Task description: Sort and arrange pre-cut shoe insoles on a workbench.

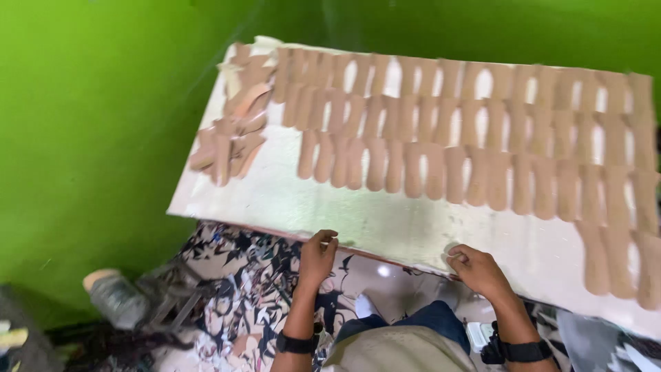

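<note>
A white board (385,224) lies in front of me, covered with rows of tan, bone-shaped flat cut pieces (441,131). My left hand (318,258) grips the board's near edge with curled fingers. My right hand (476,269) holds the same edge further right, fingers bent over it. Both wrists wear black bands. A looser pile of the same tan pieces (234,131) sits at the board's far left end.
Green walls (89,124) stand on the left and behind the board. Below the near edge the floor (234,275) is littered with dark and white offcuts. A grey plastic jar (113,293) lies on its side at the lower left.
</note>
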